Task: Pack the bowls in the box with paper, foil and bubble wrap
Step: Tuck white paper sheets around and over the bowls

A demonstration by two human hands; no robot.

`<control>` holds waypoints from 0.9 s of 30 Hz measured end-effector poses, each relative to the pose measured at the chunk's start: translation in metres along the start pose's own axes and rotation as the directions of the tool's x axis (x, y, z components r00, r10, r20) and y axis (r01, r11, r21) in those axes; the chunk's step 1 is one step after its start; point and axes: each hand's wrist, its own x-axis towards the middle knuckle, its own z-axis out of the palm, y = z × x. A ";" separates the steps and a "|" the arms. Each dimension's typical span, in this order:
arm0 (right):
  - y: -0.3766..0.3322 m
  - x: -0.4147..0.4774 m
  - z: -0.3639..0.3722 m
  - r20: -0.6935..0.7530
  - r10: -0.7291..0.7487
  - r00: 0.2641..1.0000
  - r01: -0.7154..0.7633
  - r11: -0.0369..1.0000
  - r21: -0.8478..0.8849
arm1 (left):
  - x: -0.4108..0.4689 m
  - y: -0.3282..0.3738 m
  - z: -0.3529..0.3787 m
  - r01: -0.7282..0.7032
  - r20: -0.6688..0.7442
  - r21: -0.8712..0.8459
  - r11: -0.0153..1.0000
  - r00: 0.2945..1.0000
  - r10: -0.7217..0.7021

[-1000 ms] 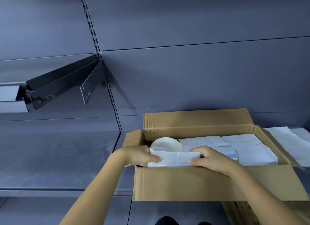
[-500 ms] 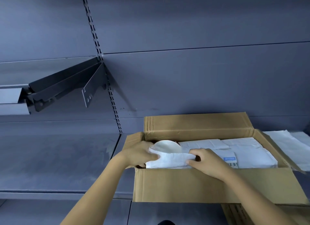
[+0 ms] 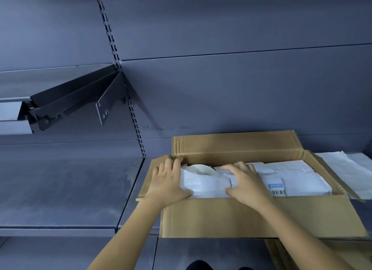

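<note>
Now both hands lie flat inside the left end of the cardboard box (image 3: 221, 217). The left hand (image 3: 168, 181) has its fingers straight and close together, resting on the left edge of a sheet of white paper (image 3: 203, 184), with the thumb stretched right along the paper's near edge. The right hand (image 3: 244, 181) is spread wide, palm down, pressing on the same paper just right of its middle. Neither hand grips anything.

Between the two hands, towards the far side, the pale rim of a bowl (image 3: 201, 169) shows above the paper, which covers its near part.

Further right in the box lie flat white wrapped packets (image 3: 302, 175), side by side; the near one bears a barcode label (image 3: 277, 188). All four box flaps stand open.

The box sits on a grey metal shelf (image 3: 60, 189). Just right of it, loose white sheets (image 3: 342, 169) lie on the shelf. Up at the far left, a dark shelf bracket (image 3: 76, 100) hangs from a slotted upright (image 3: 112, 48).
</note>
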 end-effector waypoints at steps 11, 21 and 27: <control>0.002 0.003 0.004 0.086 -0.092 0.992 0.098 0.993 -0.068 | 0.004 0.004 0.001 -0.135 0.217 -0.215 0.967 0.959 0.182; 0.004 0.001 0.001 0.033 -0.133 0.991 0.134 0.991 -0.024 | 0.000 0.000 0.017 -0.216 0.037 -0.140 0.966 0.974 0.223; 0.004 -0.005 -0.004 0.047 -0.214 0.976 0.214 0.977 0.009 | -0.018 0.010 0.028 -0.379 -0.003 -0.166 0.910 0.923 0.384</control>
